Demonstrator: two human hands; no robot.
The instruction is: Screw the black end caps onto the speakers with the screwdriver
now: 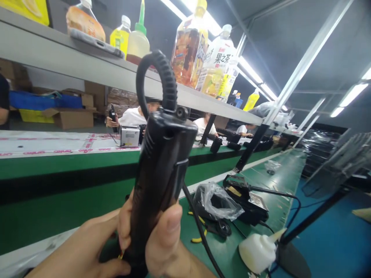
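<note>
Green workbench (255,181) under bottle-lined shelf (87,65)

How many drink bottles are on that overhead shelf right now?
8 that I can make out on the shelf: four at the left end, three big ones in the middle, one yellow one far down. More may be hidden behind.

Clear plastic drink bottles (203,50) lined along grey overhead shelf (58,58); white squeeze glue bottle (257,251), crumpled clear plastic bag (220,199), yellow-handled pliers (199,231) lying on green workbench (58,200).
</note>
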